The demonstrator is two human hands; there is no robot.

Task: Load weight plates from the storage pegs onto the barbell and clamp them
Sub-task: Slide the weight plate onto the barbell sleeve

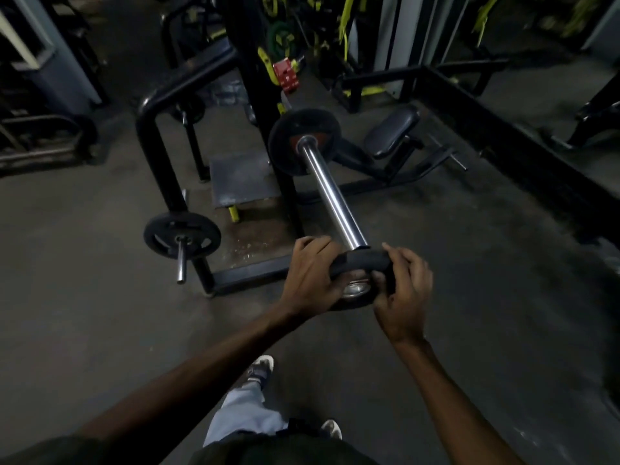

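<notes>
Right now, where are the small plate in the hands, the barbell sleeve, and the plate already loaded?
Small plate (355, 260): head view, on its top rim between the hands.
Barbell sleeve (330, 189): head view, mid-length on the chrome tube.
Loaded plate (285, 142): head view, on its black face left of the sleeve.

Glossy chrome metal sleeve (330, 189); matt black rubbery plate (360, 260); rough, dull grey floor (100, 313); padded, faintly shiny seat (391, 129).

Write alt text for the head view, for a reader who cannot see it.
Both hands, the left hand and right hand, grip a small black weight plate at the near end of a chrome barbell sleeve. A larger black plate already sits at the sleeve's far end. To the left, another plate hangs on a storage peg.
</notes>
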